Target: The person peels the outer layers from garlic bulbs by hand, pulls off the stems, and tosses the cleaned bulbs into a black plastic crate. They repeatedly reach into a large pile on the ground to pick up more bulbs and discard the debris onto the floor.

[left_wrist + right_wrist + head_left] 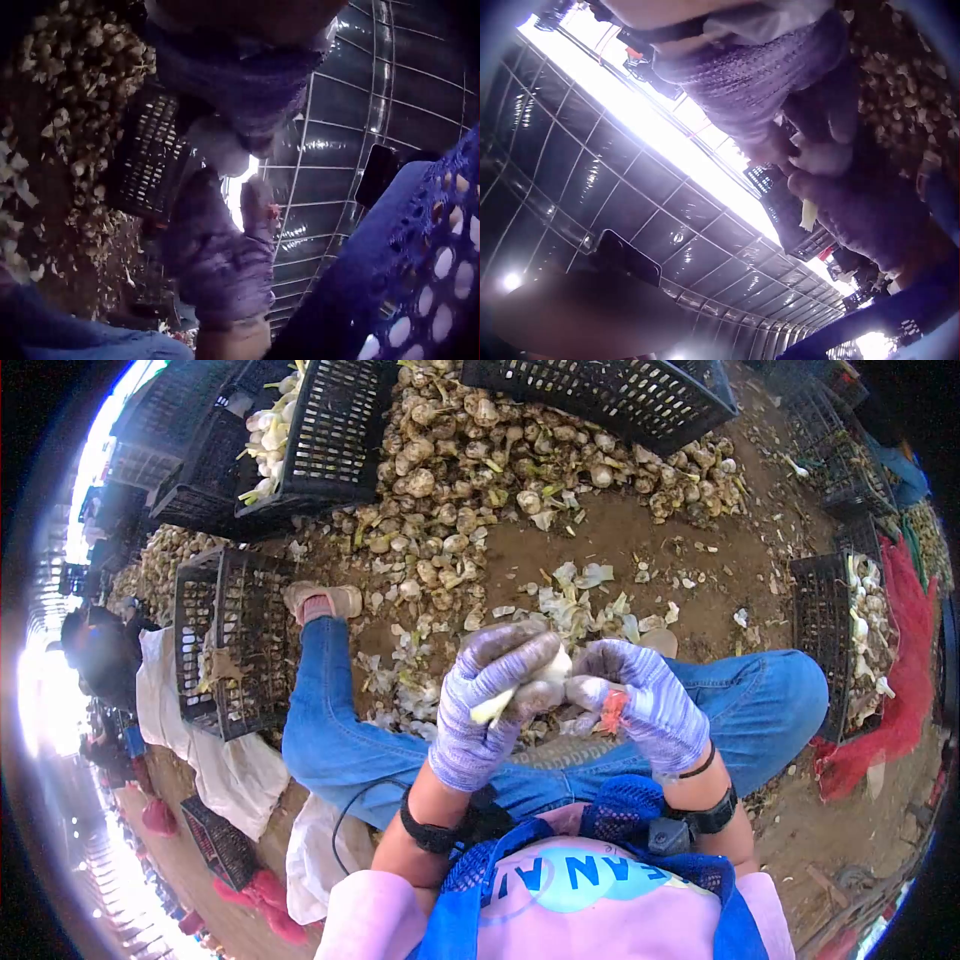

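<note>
Both hands wear soiled purple-and-white gloves and meet above the lap in the head view. The left hand (497, 695) grips a white garlic bulb (556, 668), its pale cut stem (492, 707) sticking out below the fingers. Close against the bulb's other side, the right hand (645, 700) has its fingers curled at it, with a red-orange band (613, 710) on one finger. In the right wrist view the stem (808, 214) shows between the gloves. How firmly the right fingers pinch the bulb is partly hidden.
Loose garlic bulbs (440, 460) lie heaped ahead, with peeled skins (580, 600) on the ground nearer. Black crates stand at the left (232, 640), upper left (335, 435), top (610, 400) and right (822, 650). Red netting (905, 660) lies beside the right crate.
</note>
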Demonstrator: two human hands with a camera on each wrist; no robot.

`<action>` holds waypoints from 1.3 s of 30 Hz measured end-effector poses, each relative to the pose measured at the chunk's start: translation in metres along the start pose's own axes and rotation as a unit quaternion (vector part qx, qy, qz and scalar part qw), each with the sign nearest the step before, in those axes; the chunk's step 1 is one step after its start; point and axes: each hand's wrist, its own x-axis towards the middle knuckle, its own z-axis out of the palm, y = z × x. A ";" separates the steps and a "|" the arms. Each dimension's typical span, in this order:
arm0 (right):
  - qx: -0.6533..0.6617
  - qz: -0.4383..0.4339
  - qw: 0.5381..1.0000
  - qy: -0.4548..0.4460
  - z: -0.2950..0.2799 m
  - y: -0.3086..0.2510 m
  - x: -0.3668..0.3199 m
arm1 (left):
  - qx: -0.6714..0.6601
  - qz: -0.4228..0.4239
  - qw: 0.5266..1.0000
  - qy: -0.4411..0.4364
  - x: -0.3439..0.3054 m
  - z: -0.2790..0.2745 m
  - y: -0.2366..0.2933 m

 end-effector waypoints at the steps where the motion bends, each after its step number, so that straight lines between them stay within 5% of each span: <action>1: -0.081 0.010 0.996 -0.027 -0.004 -0.003 0.001 | -0.002 -0.001 1.000 -0.001 0.004 -0.004 0.000; 3: -0.088 -0.012 0.995 -0.048 -0.010 0.000 0.006 | 0.127 0.117 0.980 -0.104 0.010 -0.010 0.001; 5: -0.064 0.029 0.992 -0.104 -0.010 -0.008 0.004 | 0.086 0.084 0.987 -0.105 0.006 -0.011 0.002; 7: -0.048 0.031 0.994 -0.096 -0.005 -0.007 0.002 | -0.172 -0.108 0.979 -0.015 -0.002 -0.003 0.004; 9: -0.013 0.016 0.998 -0.061 -0.002 0.004 0.002 | -0.183 -0.124 0.975 0.011 -0.006 0.004 0.002; 11: -0.037 -0.043 0.997 -0.058 0.000 0.011 0.004 | -0.312 -0.285 0.904 0.064 -0.010 0.010 -0.001; 14: -0.101 -0.039 0.993 -0.036 0.007 0.014 0.004 | -0.339 -0.307 0.884 0.097 -0.007 0.012 -0.001; 16: -0.161 -0.174 0.969 0.062 0.010 0.018 0.001 | -0.367 -0.353 0.855 0.100 -0.005 0.009 0.004; 17: -0.189 -0.242 0.945 0.112 0.011 0.018 0.001 | -0.367 -0.352 0.855 0.100 -0.005 0.008 0.003; 19: -0.153 -0.253 0.951 0.093 0.014 0.006 0.004 | -0.210 -0.214 0.953 0.039 -0.006 0.007 -0.001; 21: -0.370 -0.333 0.866 0.043 0.013 -0.003 0.004 | -0.138 -0.197 0.970 0.044 -0.010 0.009 -0.005; 22: -0.291 -0.319 0.901 0.037 0.013 0.002 0.006 | -0.063 -0.179 0.981 0.049 -0.011 0.009 -0.007; 25: -0.275 -0.274 0.919 0.067 0.012 0.012 0.007 | -0.133 -0.271 0.950 0.082 -0.005 0.012 0.004; 27: -0.266 -0.283 0.919 0.065 0.014 0.013 0.007 | -0.124 -0.249 0.956 0.093 -0.007 0.015 -0.002; 29: -0.377 -0.394 0.838 0.001 0.014 0.011 0.008 | -0.384 -0.399 0.822 0.134 -0.007 0.015 -0.011; 35: -0.410 -0.409 0.811 0.086 0.016 0.005 0.006 | -0.306 -0.372 0.869 0.109 -0.007 0.011 -0.015; 37: -0.452 -0.366 0.813 0.021 0.019 -0.007 0.007 | -0.026 -0.241 0.970 0.022 -0.019 0.007 -0.033; 38: -0.429 -0.371 0.824 -0.008 0.016 -0.003 0.009 | -0.198 -0.378 0.901 0.082 -0.003 0.011 -0.006; 39: -0.429 -0.371 0.823 -0.009 0.015 -0.005 0.010 | -0.198 -0.377 0.901 0.083 0.000 0.010 -0.002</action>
